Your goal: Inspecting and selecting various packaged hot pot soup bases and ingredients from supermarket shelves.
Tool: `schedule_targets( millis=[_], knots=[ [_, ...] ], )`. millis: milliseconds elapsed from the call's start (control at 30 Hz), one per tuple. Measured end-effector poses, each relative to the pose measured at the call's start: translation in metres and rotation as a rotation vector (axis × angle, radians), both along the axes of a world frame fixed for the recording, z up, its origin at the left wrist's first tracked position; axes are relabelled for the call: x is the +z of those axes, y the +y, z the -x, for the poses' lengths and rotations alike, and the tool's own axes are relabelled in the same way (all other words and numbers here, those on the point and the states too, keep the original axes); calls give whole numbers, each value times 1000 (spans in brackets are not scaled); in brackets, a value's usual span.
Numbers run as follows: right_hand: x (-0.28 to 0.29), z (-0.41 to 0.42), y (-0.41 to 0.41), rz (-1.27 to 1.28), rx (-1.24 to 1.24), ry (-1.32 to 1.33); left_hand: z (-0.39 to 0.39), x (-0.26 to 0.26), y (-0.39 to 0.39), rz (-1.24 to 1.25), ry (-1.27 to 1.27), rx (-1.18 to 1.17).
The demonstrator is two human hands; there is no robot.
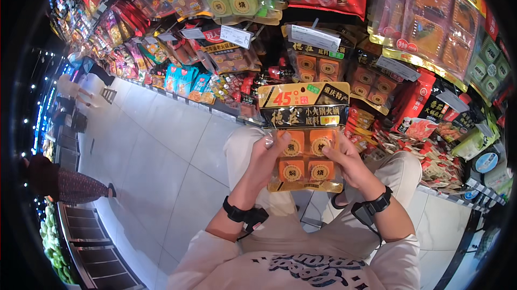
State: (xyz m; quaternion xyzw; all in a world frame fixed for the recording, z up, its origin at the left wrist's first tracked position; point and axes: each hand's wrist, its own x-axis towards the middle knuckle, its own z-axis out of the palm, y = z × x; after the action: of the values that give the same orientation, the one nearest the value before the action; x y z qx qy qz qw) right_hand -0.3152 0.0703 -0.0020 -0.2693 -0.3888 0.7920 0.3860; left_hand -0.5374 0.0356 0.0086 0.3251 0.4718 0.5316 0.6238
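Note:
A packet of hot pot seasoning blocks (305,138) is held upright before my knees, its printed front facing me. Four orange square blocks show through its clear window under a gold and black header. My left hand (262,157) grips the packet's left edge, with the thumb over the upper left block. On the right edge my right hand (349,159) has its thumb by the upper right block; the fingers of both hands are partly hidden behind the pack. Similar packets (317,62) hang on hooks just beyond it.
Shelves of hanging packets curve across the front, with price tags (315,36) on the hooks. Small loose sachets (434,163) fill a low bin at the right. Tiled floor (161,148) lies left, where a person (76,183) stands near produce (52,241). Other people are farther off.

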Motion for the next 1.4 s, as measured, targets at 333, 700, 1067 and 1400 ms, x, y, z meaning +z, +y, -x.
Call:
schedule_targets(
  millis=[333,700,1067,1400],
  knots=[
    [-6,8,1,-68,197,-163,10,1,-6,-1,-39,83],
    [-13,23,-3,-42,154,-195,20,1,-11,-1,-70,124],
    [-12,31,-1,-67,129,-209,23,-1,-11,-38,-132,150],
    [-12,33,1,-89,117,-211,27,-4,-9,-14,-27,199]
  ],
)
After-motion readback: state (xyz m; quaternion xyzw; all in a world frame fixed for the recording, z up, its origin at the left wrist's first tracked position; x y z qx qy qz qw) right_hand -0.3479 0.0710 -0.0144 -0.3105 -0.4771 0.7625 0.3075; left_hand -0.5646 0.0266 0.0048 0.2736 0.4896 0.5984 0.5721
